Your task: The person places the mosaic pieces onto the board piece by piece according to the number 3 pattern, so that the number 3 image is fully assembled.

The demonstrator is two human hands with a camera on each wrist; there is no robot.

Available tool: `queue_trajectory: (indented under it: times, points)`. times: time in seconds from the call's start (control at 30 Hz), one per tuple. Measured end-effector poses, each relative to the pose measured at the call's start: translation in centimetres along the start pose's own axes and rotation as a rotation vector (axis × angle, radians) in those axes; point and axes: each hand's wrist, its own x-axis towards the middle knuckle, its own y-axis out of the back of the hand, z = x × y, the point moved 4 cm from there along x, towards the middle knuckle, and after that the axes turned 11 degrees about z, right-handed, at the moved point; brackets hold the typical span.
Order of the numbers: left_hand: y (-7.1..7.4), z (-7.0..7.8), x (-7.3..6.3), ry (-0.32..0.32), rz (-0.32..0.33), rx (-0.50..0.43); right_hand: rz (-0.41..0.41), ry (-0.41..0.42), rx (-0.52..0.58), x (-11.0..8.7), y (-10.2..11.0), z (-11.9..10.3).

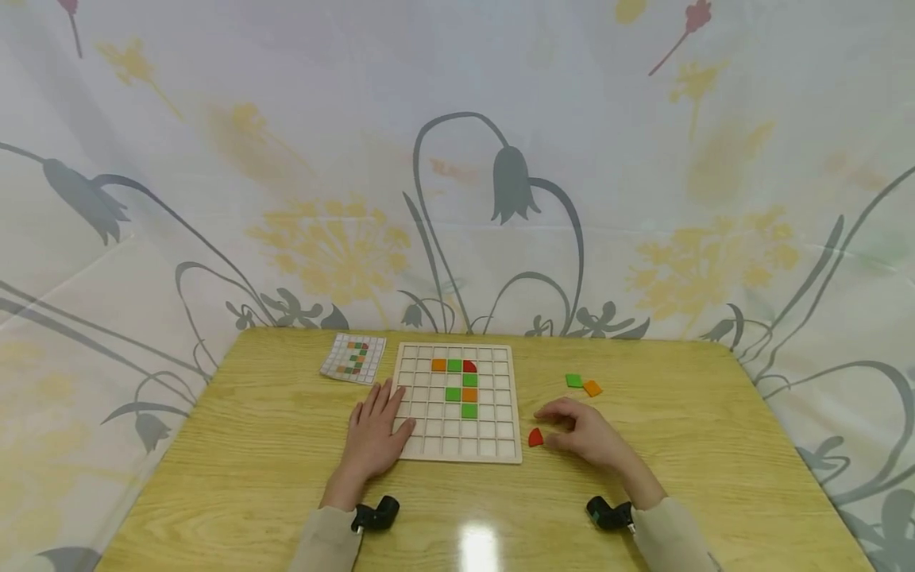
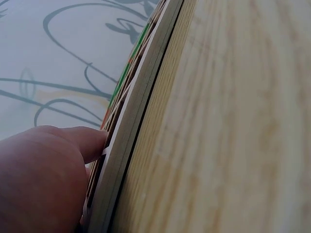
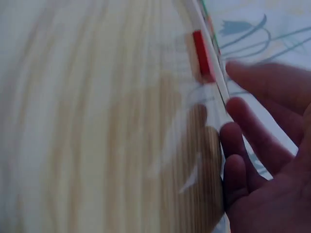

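A wooden grid board (image 1: 493, 449) lies flat on the table, with several green, orange and red tiles set in its upper middle squares. My left hand (image 1: 374, 438) rests on the board's left edge, fingers straight and spread; in the left wrist view the thumb (image 2: 90, 143) touches the rim. Right of the board, my right hand (image 1: 589, 433) hovers low with loosely bent fingers and nothing between them. Just by its thumb lies a red quarter-round tile (image 1: 535, 438), which the right wrist view shows as a red strip (image 3: 202, 56) beyond the fingertips.
A green tile (image 1: 574, 380) and an orange tile (image 1: 592, 388) lie together beyond my right hand. At the back left is a printed pattern card (image 1: 343, 345) with a coloured grid figure. A flower-printed cloth (image 1: 457, 262) hangs behind the wooden table (image 1: 229, 477).
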Motion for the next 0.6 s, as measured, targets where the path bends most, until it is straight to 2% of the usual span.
queue_trajectory:
  times: [0.13, 0.27, 0.47, 0.6]
  points:
    - [0.16, -0.09, -0.01, -0.004, -0.006, -0.005, -0.075, 0.000, 0.045, 0.37, -0.97, -0.15]
    - [0.05, -0.14, -0.12, 0.006, -0.008, -0.002, -0.076, 0.025, 0.015, 0.50, -1.19, -0.22]
    - [0.13, -0.09, -0.13, 0.000, -0.007, 0.004, -0.060, -0.006, -0.042, 0.55, -1.26, -0.24]
    - [0.18, 0.07, -0.07, 0.000, -0.016, 0.003, -0.086, -0.029, -0.052, 0.55, -1.12, -0.39]
